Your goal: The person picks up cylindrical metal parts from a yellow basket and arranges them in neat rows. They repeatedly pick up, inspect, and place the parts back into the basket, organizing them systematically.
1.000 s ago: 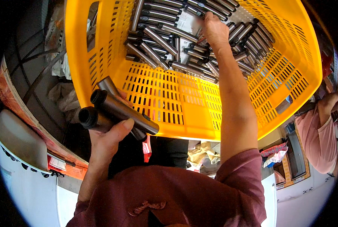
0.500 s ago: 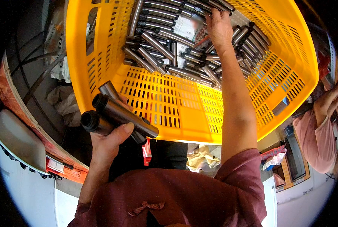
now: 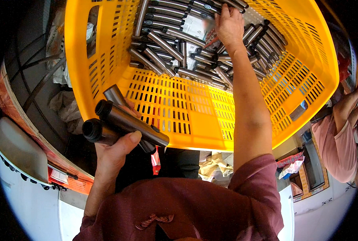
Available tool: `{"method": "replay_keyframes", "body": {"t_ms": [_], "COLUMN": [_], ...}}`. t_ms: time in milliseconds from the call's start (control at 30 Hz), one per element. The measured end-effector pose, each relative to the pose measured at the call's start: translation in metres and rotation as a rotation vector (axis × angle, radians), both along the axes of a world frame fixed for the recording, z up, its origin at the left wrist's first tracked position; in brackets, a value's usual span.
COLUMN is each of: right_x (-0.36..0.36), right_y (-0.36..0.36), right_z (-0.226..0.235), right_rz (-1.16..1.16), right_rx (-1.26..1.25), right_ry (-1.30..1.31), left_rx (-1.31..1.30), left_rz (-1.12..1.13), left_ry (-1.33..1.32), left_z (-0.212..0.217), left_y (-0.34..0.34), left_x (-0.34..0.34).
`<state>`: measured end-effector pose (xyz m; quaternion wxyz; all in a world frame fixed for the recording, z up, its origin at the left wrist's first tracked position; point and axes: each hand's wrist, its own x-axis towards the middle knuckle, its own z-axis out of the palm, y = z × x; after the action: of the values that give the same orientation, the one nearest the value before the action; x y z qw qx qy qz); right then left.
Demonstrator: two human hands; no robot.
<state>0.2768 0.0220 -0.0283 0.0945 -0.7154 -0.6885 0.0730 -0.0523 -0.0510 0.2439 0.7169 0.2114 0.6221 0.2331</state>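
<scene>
My left hand (image 3: 114, 154) is closed around several dark metal tubes (image 3: 132, 124) with black ends, at the near left rim of a yellow plastic basket (image 3: 203, 138). One shinier tube (image 3: 114, 95) sticks up behind the others, and fingertips show beside it. Deep in the basket, my right hand (image 3: 230, 29) bends its fingers over a metal tube (image 3: 237, 5) near the far side; the fingertips are partly hidden. Under and around this hand lie many silver tubes with black ends, some in neat rows (image 3: 167, 18), others loose and crossed (image 3: 167, 46). A white printed sheet (image 3: 194, 26) shows among them.
The basket's slotted walls stand high around the tubes. Crumpled yellow cloth or paper (image 3: 215, 165) lies below the near rim. At the left are an orange crate (image 3: 76, 184) and a grey tray-like thing (image 3: 20, 142). A person in a pink top (image 3: 335, 146) is at the far right.
My right hand has shifted slightly within the far part of the basket, its thumb now further left. The left hand and its tubes have moved slightly left; the grip looks the same.
</scene>
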Motion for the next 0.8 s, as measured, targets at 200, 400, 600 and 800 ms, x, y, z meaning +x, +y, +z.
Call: {"method": "replay_keyframes", "body": {"t_ms": [200,400,600,800], "right_x": [-0.010,-0.010,0.042,-0.004], "right_y": [0.007,0.007,-0.029,-0.080], "right_z": [-0.004,-0.005,0.010,0.044], "right_rz": [-0.183,-0.264,-0.159,0.124], "right_rx": [0.018,-0.180,0.322,-0.067], "right_ry": [-0.053,-0.057,0.096,0.241], "left_rx": [-0.055,-0.047,-0.034,0.005], "left_rz": [0.009,-0.024,0.035,0.046], "left_ry": [-0.014,-0.015,-0.005,-0.100], "left_z": [-0.003,-0.004,0.004,0.010], "left_y": [-0.003,-0.001,-0.003,0.007], "left_x": [-0.001,0.001,0.007,0.002]}}
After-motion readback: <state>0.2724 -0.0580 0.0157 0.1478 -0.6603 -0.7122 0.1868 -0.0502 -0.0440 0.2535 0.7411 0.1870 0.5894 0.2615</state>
